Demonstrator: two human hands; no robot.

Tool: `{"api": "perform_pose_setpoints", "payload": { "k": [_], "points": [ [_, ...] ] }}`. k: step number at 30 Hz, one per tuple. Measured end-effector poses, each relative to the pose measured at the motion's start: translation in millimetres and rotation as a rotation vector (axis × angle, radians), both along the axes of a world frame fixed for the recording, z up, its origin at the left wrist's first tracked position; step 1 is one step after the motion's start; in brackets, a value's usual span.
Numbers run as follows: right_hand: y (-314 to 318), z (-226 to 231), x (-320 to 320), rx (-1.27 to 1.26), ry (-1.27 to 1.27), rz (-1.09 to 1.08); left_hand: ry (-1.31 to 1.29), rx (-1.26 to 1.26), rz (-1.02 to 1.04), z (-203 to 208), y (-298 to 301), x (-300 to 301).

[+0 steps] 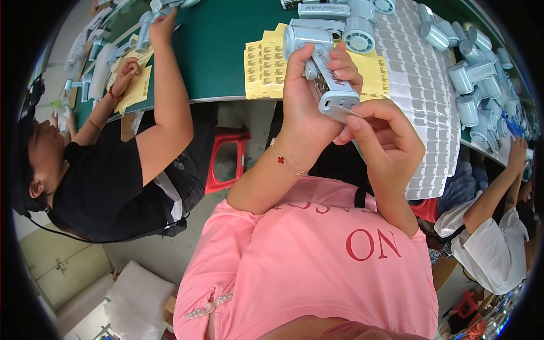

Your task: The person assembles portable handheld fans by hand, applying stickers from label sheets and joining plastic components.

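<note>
Two things are held in the head view: a light-blue fan (334,76) in the left hand (306,107), a thin strip (341,112) pinched by the right hand (394,139). The strip could be creased or dropped if the pinch slipped. The fan is cradled within the left hand, its near end just beside the right.

fan (338,79) in left grip (317,102), sheets (264,63) beyond

Green tabletop (218,51) offers passage leftward; fan pile (479,73) blocks rightward.
</note>
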State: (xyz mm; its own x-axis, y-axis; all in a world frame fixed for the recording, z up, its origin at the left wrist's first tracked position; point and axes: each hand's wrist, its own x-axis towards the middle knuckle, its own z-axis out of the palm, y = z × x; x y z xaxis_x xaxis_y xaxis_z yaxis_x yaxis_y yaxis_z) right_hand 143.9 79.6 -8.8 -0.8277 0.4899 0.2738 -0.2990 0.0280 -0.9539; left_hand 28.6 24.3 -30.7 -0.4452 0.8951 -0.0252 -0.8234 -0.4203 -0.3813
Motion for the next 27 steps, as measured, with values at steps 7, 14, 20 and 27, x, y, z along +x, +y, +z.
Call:
{"api": "perform_pose_setpoints", "payload": {
  "k": [7,14,20,27],
  "points": [
    [0.2,-0.6,-0.5,0.023,0.019,-0.023,0.000,-0.011,0.006,1.5,2.4,1.3],
    [-1.4,-0.7,-0.5,0.022,0.001,-0.026,0.002,-0.010,0.014,-1.1,1.3,1.5],
    [-2.6,-3.0,-1.6,0.027,0.018,-0.034,-0.016,-0.008,0.016,-2.2,0.6,2.3],
    [-3.2,-3.1,-2.8,0.072,0.031,-0.046,-0.022,0.006,0.015,-2.8,-0.8,2.0]
  ]
}}
